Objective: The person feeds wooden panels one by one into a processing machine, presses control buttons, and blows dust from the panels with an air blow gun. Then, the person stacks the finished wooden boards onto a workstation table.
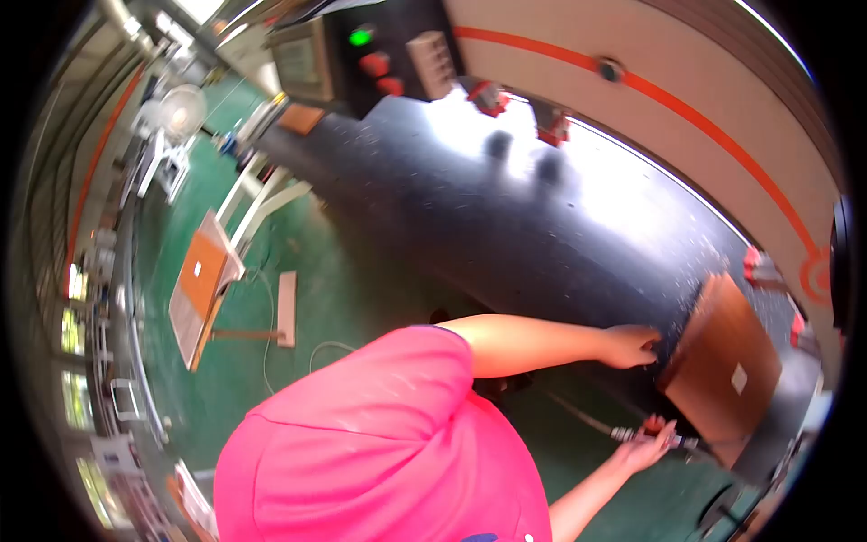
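Note:
My left hand (630, 347) is at the dark bench's near edge, beside a stack of brown wooden panels (727, 352). Its fingers are curled; blur hides whether anything is in them. Lower down, my right hand (647, 444) grips a slim air tool (684, 443), with a metal fitting at its rear and a hose (582, 415) trailing off. The tool's front end points toward the panels' lower edge. A small white label (739, 378) sits on the top panel.
The long dark bench (406, 208) carries scattered bits and a control box (388, 63) at its far end. Red clamp-like parts (488, 98) line its back edge. An orange-brown board (203, 275) leans on a white frame on the green floor, near a narrow plank (287, 307).

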